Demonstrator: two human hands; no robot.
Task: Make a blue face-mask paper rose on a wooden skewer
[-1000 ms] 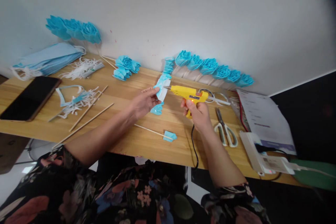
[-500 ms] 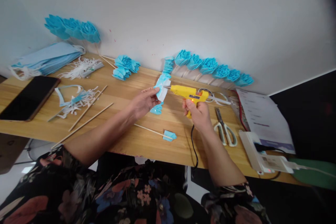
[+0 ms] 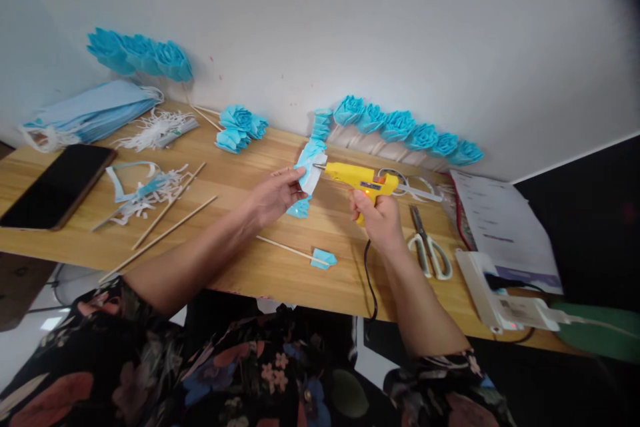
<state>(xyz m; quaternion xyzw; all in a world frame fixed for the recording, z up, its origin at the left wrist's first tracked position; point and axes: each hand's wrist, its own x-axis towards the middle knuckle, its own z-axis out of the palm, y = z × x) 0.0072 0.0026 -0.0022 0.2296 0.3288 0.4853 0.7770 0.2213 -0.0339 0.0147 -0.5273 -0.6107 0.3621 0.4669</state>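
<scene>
Between thumb and fingers, my left hand point(image 3: 281, 195) pinches a small blue-and-white fabric piece point(image 3: 311, 177). A yellow hot glue gun point(image 3: 357, 177) is gripped in my right hand point(image 3: 376, 213), its metal nozzle at the fabric piece and a glue stick jutting from its back. Whether the nozzle touches the fabric I cannot tell. Behind and below my left hand, more pleated blue pieces point(image 3: 321, 123) lie on the table. Nearer me rests a wooden stick point(image 3: 285, 245) with a blue fabric piece point(image 3: 324, 259) at its end.
Blue fabric flowers on sticks point(image 3: 397, 125) lean along the wall, others point(image 3: 140, 55) at left. Stacked face masks point(image 3: 95, 110), a phone point(image 3: 57, 185), white strips point(image 3: 160, 127) and loose sticks point(image 3: 160, 238) lie left. Scissors point(image 3: 427, 247) and a power strip point(image 3: 483, 290) are right.
Almost nothing differs. The nozzle and the fabric piece have shifted very slightly; both hands keep their holds.
</scene>
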